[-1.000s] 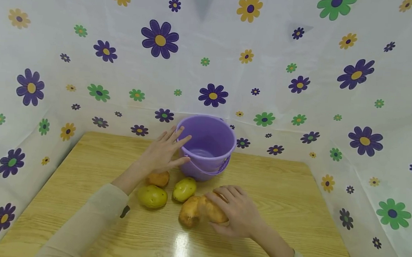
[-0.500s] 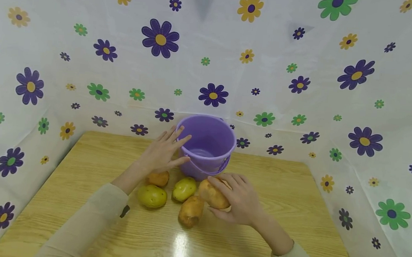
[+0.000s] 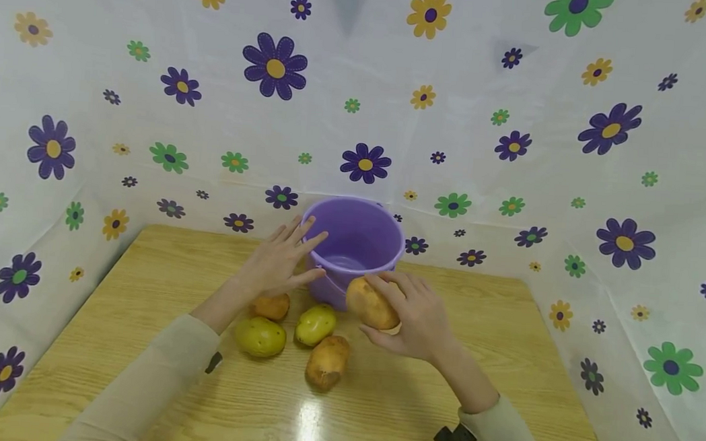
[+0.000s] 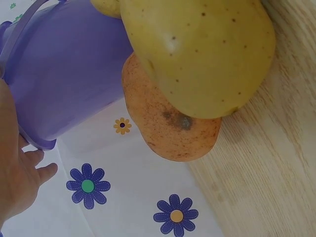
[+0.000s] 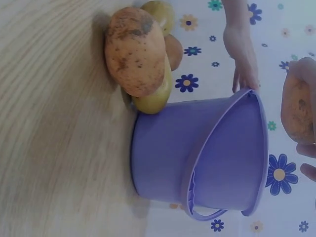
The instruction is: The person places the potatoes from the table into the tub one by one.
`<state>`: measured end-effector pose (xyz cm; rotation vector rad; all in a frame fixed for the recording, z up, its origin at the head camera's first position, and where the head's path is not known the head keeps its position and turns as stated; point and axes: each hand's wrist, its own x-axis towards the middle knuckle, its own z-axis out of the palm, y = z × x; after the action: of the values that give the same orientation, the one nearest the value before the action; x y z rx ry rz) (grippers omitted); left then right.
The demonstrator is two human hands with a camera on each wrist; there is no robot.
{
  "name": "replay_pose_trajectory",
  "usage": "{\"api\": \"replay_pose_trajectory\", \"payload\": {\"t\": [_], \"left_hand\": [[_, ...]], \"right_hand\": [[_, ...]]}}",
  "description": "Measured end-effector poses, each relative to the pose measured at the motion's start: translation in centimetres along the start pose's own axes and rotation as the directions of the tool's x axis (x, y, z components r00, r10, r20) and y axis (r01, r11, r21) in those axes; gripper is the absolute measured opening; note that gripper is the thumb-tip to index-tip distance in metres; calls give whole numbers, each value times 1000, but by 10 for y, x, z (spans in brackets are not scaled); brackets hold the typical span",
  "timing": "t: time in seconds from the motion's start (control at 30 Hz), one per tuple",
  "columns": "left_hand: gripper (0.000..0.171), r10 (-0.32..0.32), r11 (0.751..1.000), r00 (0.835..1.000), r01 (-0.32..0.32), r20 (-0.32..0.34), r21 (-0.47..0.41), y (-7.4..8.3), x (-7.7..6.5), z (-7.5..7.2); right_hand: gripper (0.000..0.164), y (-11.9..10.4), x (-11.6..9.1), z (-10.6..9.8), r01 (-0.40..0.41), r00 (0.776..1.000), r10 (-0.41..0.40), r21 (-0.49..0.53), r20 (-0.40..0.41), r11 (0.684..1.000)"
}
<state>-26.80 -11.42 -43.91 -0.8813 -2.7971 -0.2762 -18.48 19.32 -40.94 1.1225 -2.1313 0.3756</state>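
White cloth printed with purple, green and yellow flowers hangs behind and beside the wooden table (image 3: 478,363). What catches my eye is the held potato (image 3: 369,304): compared with a second ago it is higher and farther forward, no longer against the brown potato (image 3: 327,362), which now shows whole. It is off the table, in front of the near right side of the purple bucket (image 3: 358,234) and outside it, as far as I can tell. The right hand (image 3: 416,319) has a firm grip on it, fingers over the top and thumb underneath. The left hand (image 3: 274,263) matches its earlier pose, grip loose, fingers spread at the bucket's left rim. The bucket stands where it does a second ago, upright. To me this means the pick-up is made and the potato is partway through its lift. Two yellow potatoes (image 3: 261,337) and an orange-brown potato (image 3: 271,306) lie untouched near the bucket.
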Motion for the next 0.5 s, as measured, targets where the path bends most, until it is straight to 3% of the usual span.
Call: {"api": "replay_pose_trajectory", "payload": {"t": [0.33,0.5], "left_hand": [[79,2,1000,1000,-2,2,0,0,0,1],[78,6,1000,1000,-6,-10,-4,0,0,0]], "right_hand": [[82,13,19,0,-17,1000,16,-3,-23,1000],[75,19,29,1,-9,1000,9,-10,-26,1000]]}}
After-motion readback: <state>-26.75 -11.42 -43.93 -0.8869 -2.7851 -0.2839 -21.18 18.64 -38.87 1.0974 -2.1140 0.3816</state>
